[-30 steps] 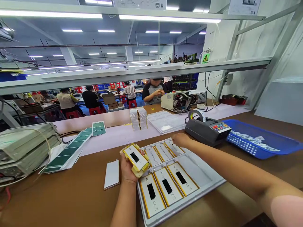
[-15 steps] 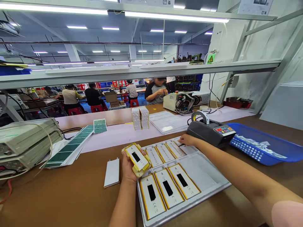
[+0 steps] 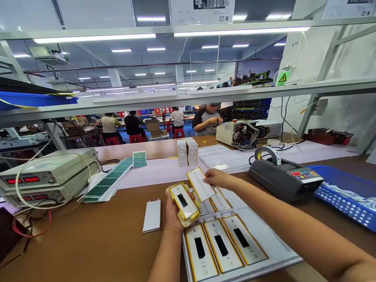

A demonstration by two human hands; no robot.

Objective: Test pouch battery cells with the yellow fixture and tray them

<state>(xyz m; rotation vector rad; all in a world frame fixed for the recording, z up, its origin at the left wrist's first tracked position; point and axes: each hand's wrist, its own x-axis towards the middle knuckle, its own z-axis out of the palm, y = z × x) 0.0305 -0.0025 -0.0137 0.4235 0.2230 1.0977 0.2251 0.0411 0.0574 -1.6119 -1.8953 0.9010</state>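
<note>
My left hand (image 3: 173, 213) is wrapped round a cream-yellow holder (image 3: 187, 223) with a flat pouch battery (image 3: 179, 190) lying on it. That battery has yellow edges and a black patch. Just to the right, my right hand (image 3: 221, 179) pinches a second pouch battery (image 3: 199, 185) by its right edge, tilted above the tray's far row. No black patch shows on it. Beneath is a clear plastic tray (image 3: 274, 233). Its near row has three batteries (image 3: 220, 244) with black patches; in the far row a battery (image 3: 221, 200) is partly covered.
Left of the tray lies a small stack of white cells (image 3: 152, 216). Behind stand a battery stack (image 3: 187, 152) and another clear tray (image 3: 216, 156). A tape dispenser (image 3: 283, 178) and blue basket (image 3: 346, 196) are at right, instruments (image 3: 49, 176) at left. A co-worker (image 3: 207, 121) sits opposite.
My right hand has come from the tray's far edge toward my left hand, and a battery is now lifted in it. The head view has turned left.
</note>
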